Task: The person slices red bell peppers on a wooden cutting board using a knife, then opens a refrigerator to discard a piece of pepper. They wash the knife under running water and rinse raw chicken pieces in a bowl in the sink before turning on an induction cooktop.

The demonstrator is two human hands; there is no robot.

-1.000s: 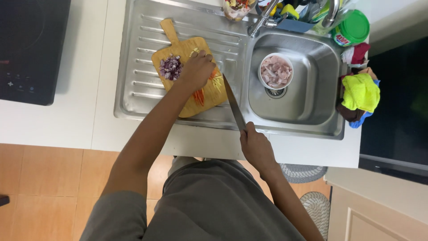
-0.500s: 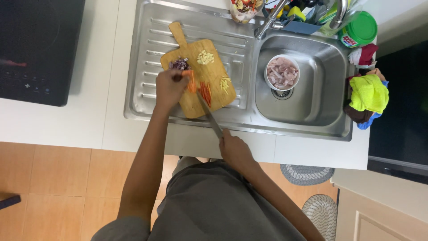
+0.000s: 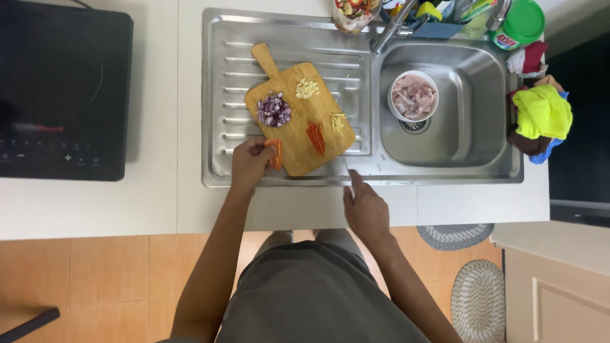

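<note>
A wooden cutting board lies on the sink's drainer. On it are chopped purple onion, pale minced bits, red strips and thin yellow strips. My left hand is at the board's lower left edge, pinching an orange vegetable piece. My right hand is at the counter's front edge, gripping a knife. Its thin blade shows edge-on and points up toward the board's lower right corner.
A white bowl of raw meat sits in the steel sink basin, under the faucet. A black induction cooker stands left. A green-lidded container and yellow cloth are right. Woven mats lie on the floor.
My left hand drew back from the middle of the board to its lower left edge with the orange piece. My right hand pulled the knife off the board toward the counter's front edge.
</note>
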